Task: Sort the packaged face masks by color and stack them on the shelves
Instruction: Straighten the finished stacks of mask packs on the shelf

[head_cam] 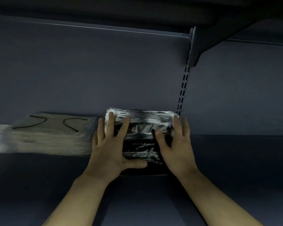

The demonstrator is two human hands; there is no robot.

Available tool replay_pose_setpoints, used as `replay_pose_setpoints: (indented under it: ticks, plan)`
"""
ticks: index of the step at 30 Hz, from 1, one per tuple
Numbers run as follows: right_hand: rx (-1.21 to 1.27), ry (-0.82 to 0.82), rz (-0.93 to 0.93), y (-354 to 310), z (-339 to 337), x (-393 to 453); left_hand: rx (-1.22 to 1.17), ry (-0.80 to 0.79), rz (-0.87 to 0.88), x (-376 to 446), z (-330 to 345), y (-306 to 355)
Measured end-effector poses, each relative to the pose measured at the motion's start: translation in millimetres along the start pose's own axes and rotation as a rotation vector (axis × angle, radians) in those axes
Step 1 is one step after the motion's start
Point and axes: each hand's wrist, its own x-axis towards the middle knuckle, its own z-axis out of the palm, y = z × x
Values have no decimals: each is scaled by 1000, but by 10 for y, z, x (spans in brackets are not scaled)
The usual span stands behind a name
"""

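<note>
A stack of black packaged face masks (141, 128) in shiny clear wrap stands on the dark shelf (235, 160), close to the back wall. My left hand (109, 147) lies on the stack's left side with straight fingers on top and the thumb along its front. My right hand (176, 144) presses the right side, fingers spread and straight. Left of it lies a stack of pale beige packaged masks (52, 134) with black ear loops, blurred by motion.
The grey back panel (88, 70) rises behind the stacks. A slotted upright (183, 90) and a bracket (196, 46) carry an upper shelf overhead. Bare shelf surface stretches to the right of the black stack.
</note>
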Motion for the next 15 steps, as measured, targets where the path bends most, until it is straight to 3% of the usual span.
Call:
replay_pose_setpoints:
  ticks: [10,15]
  plan:
    - [-347,35,-211,-62,9,-19,82,18,25,0,0,37]
    - [-429,-57,-250,-76,72,-33,159,27,44,23,20,55]
